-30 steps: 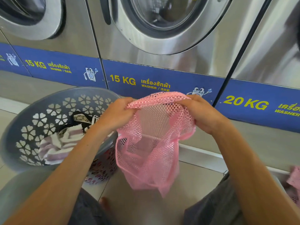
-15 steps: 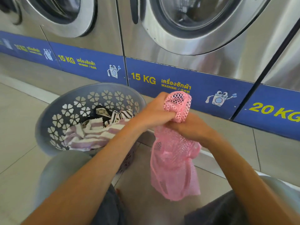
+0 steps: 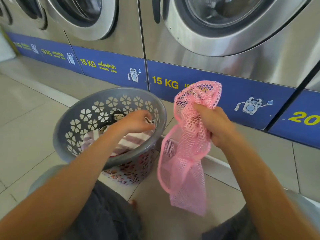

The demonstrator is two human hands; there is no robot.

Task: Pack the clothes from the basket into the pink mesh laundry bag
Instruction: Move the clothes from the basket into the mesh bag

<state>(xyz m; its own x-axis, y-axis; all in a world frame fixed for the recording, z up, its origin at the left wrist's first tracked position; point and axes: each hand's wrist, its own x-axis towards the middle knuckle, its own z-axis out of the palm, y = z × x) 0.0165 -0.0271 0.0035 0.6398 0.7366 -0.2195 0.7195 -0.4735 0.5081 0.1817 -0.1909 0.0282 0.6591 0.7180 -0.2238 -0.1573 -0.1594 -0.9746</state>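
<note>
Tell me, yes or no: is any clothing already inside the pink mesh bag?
No. The pink mesh bag hangs limp and see-through from the right hand, while the striped clothes lie in the grey basket.

L hand [image 3: 136,121] extended; R grip [image 3: 214,126] clenched

Pink mesh bag [image 3: 187,153], grey basket [image 3: 110,96]

Yellow lettering runs along the blue strip [image 3: 225,90] under the washing machines; at the middle left panel "15 KG" with Thai script and "WASHER" below; right of it another "15 KG", its script partly hidden by the pink mesh bag [image 3: 188,144]; far right "20", cut off; far left a blurred, unreadable label.
</note>
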